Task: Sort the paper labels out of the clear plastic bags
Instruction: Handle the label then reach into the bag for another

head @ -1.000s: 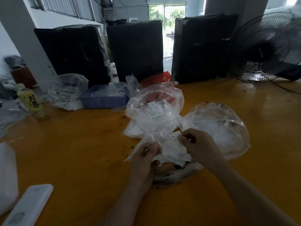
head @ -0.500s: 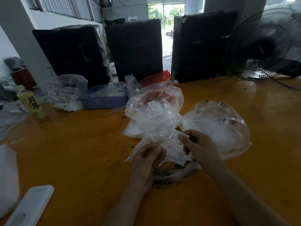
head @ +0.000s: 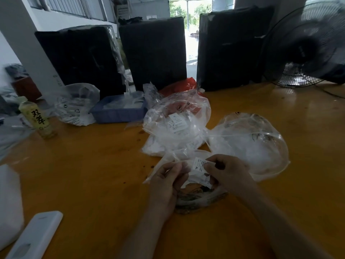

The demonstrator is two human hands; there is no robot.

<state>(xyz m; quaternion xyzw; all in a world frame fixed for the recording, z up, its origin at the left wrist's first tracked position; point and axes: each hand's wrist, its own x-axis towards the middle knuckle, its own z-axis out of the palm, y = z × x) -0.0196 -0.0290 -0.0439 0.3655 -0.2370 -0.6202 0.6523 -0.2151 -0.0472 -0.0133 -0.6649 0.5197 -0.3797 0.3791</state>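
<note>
Head view, yellow workbench, mid-sort.

**Desk:** What has changed in the last second?

**Photographer:** A second ago both hands were buried in crumpled plastic with no print showing. Half a second ago a white slip appeared at the right fingertips. Now the paper label [head: 198, 165], marked XL, faces the camera, pinched between thumb and forefinger of the right hand [head: 228, 173], fingers curled tight round its edge.

**Desk:** And the other hand?

**Photographer:** The left hand [head: 166, 181] grips the mouth of the clear plastic bag [head: 169, 159], fingers curled on the film, just beside the label. Whether the slip is wholly free of the film I cannot tell; its lower part runs into more white paper under the right hand.

**Desk:** What does that mean for the job?

**Photographer:** My reading: one label is nearly out, and the step in hand is parting it from its bag. Next would be setting each down on its own pile. Where the piles are is not plain.

**Desk:** How much is left?

**Photographer:** Plenty, I judge. A second bag with a label [head: 177, 121] sits behind the hands, a puffed-up bag [head: 248, 143] to the right, touching the table [head: 93, 165]. A blue tray [head: 117, 113] holding white slips stands farther back, a green bottle [head: 37, 118] at far left.
</note>
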